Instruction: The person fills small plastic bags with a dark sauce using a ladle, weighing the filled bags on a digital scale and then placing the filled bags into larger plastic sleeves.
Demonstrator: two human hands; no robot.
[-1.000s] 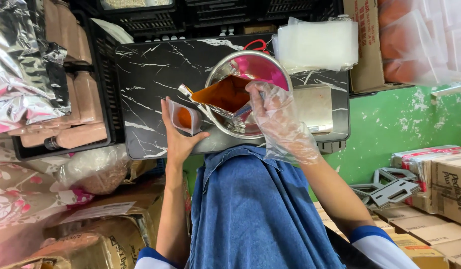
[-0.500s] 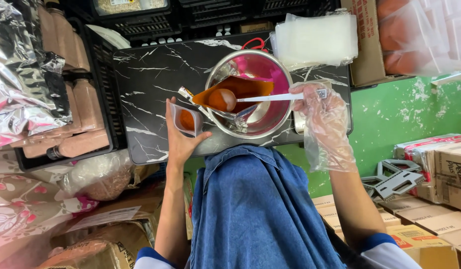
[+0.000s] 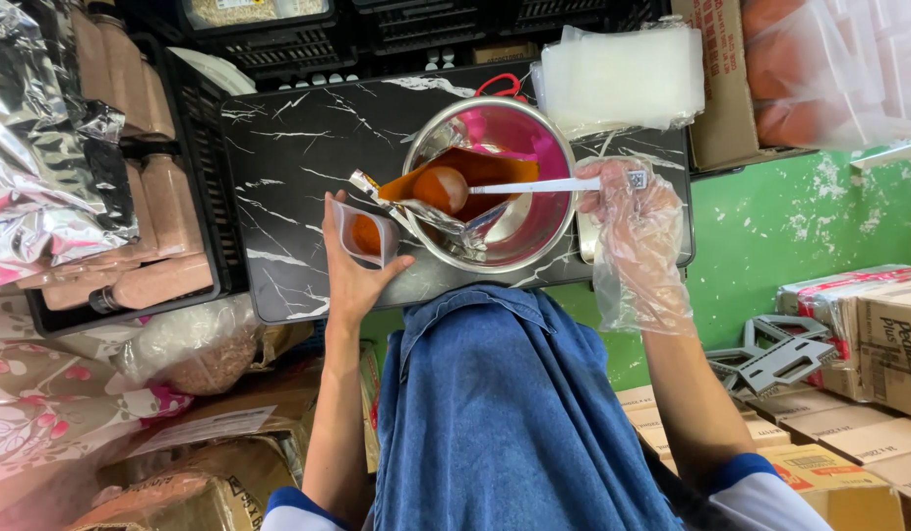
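A gloved right hand is gripping a white spoon, its heaped bowl pointing left toward the small pouch the bare left hand is clasping

Worktop: bare marble left of the fingers; steel bowl between hands; bag stack beyond; crate walls far left.

A bowl sits on the desk, with a spoon lying across it. Left of the bowl is a small pouch. Behind the bowl's right side lies a stack of bags. A crate stands left of the desk.
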